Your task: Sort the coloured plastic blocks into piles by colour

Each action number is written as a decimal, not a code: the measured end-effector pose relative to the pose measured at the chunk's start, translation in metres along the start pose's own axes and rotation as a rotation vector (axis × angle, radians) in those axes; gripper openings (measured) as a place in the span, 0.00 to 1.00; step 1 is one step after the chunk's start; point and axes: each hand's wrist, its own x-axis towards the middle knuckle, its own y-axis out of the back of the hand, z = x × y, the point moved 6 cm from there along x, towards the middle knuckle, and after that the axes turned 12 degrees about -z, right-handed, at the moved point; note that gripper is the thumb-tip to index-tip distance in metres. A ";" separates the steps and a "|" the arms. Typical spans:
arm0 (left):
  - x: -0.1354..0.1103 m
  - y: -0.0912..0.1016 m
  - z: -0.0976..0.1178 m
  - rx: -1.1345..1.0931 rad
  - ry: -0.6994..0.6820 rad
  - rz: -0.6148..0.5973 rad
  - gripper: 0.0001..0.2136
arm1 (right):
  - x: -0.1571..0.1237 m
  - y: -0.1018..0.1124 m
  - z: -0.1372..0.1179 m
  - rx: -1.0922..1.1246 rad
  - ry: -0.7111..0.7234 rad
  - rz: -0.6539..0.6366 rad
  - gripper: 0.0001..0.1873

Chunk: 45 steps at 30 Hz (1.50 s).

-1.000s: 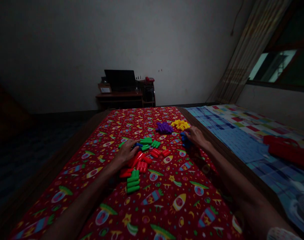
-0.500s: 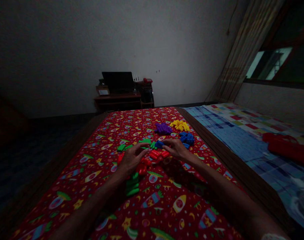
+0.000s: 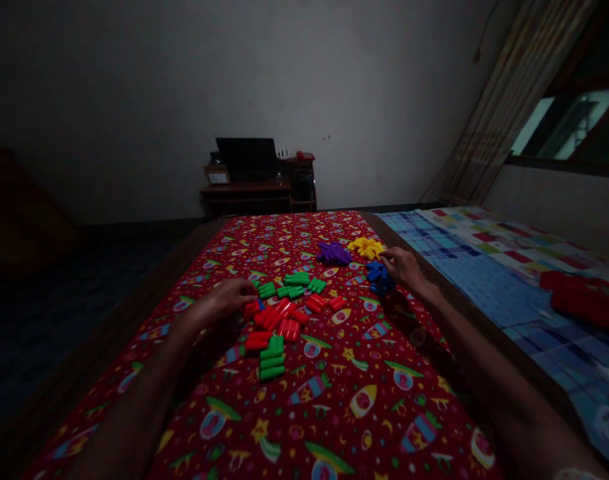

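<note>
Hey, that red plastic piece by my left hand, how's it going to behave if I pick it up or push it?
It'll probably feel stiff and light, judging by the glossy moulded toy look of the red plastic piece. The shine hints it may be a little slippery. Its rounded ribs might let it roll slightly, though the printed cloth should drag on it.

Place: bedroom in a home
Beds: a wood-framed bed (image 3: 364, 427) under a rocket-print sheet, and a checked bedsheet (image 3: 484, 280) alongside
Window: a window (image 3: 564, 127) with a long curtain (image 3: 504, 113)
Furniture: a small wooden desk (image 3: 244, 190) holding a laptop (image 3: 245, 157)
</note>
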 end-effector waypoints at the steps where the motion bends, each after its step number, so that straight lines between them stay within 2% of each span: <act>1: 0.000 -0.005 -0.009 0.000 0.017 -0.051 0.13 | -0.002 -0.002 -0.013 0.052 0.045 0.026 0.13; 3: -0.002 -0.012 -0.020 -0.035 0.013 -0.084 0.15 | -0.005 -0.011 -0.041 0.157 0.135 0.040 0.12; 5: -0.003 -0.016 -0.021 -0.059 0.000 -0.060 0.17 | -0.010 -0.024 -0.071 0.252 0.224 0.023 0.12; 8: -0.002 -0.021 -0.008 -0.033 -0.006 -0.061 0.20 | -0.017 -0.046 -0.111 0.335 0.346 -0.063 0.12; 11: 0.001 -0.025 0.009 0.024 0.000 -0.068 0.18 | -0.024 -0.064 -0.135 0.350 0.427 -0.167 0.11; 15: 0.008 -0.025 0.017 -0.045 -0.028 0.026 0.16 | -0.033 -0.073 -0.145 0.338 0.469 -0.255 0.12; 20: 0.008 -0.013 0.023 -0.248 -0.131 0.190 0.16 | -0.037 -0.067 -0.151 0.378 0.441 -0.304 0.12; 23: -0.002 -0.005 0.047 -0.301 -0.218 0.338 0.13 | -0.037 -0.065 -0.155 0.472 0.405 -0.272 0.14; 26: -0.016 -0.003 0.083 -0.315 -0.360 0.490 0.09 | -0.035 -0.065 -0.160 0.620 0.377 -0.239 0.18; 29: -0.028 -0.009 0.113 -0.299 -0.476 0.551 0.06 | -0.034 -0.066 -0.165 0.783 0.377 -0.243 0.19; 32: -0.028 -0.019 0.123 -0.344 -0.466 0.515 0.07 | -0.034 -0.065 -0.167 0.841 0.372 -0.248 0.14; 35: -0.016 -0.031 0.114 -0.508 -0.372 0.442 0.15 | -0.031 -0.064 -0.162 0.957 0.284 -0.260 0.12; 38: -0.002 -0.047 0.108 -0.615 -0.331 0.305 0.22 | -0.029 -0.064 -0.157 1.180 0.185 -0.281 0.15; 41: 0.004 -0.060 0.109 -0.524 -0.289 0.167 0.17 | -0.029 -0.064 -0.159 1.284 0.164 -0.278 0.16; 43: 0.002 -0.061 0.110 -0.386 -0.232 0.156 0.15 | -0.028 -0.063 -0.158 1.295 0.166 -0.253 0.16; 45: -0.002 -0.057 0.109 -0.227 -0.199 0.185 0.14 | -0.023 -0.055 -0.148 1.260 0.135 -0.152 0.17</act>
